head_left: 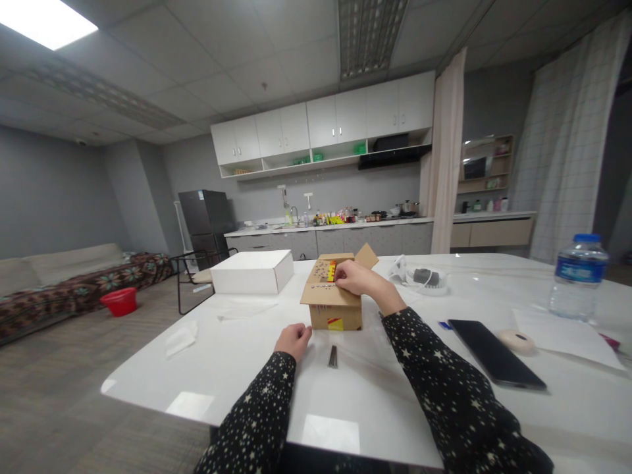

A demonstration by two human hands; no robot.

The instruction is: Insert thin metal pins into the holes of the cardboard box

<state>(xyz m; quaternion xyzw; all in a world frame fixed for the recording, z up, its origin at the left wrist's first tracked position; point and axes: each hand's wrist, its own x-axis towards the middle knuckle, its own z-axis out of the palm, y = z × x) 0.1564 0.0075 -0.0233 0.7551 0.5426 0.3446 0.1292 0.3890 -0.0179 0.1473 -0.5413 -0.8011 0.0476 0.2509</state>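
A small brown cardboard box [323, 317] stands on the white table, its flaps raised and a red-and-yellow label on the front. Several small dark spots or bits dot its top. My right hand [354, 276] reaches over the top of the box with fingers pinched together; what they hold, if anything, is hidden. Beside the box's front left corner, my left hand [295, 340] rests on the table with curled fingers, and its inside cannot be seen. A few thin metal pieces, like nails [333, 356], lie side by side in front of the box.
Behind on the left stands a white box [251, 273], with a crumpled tissue [181, 338] nearer. To the right are a white device with a cable [428, 282], a black phone [496, 353], a round beige case [516, 341], paper [567, 339] and a water bottle [575, 289].
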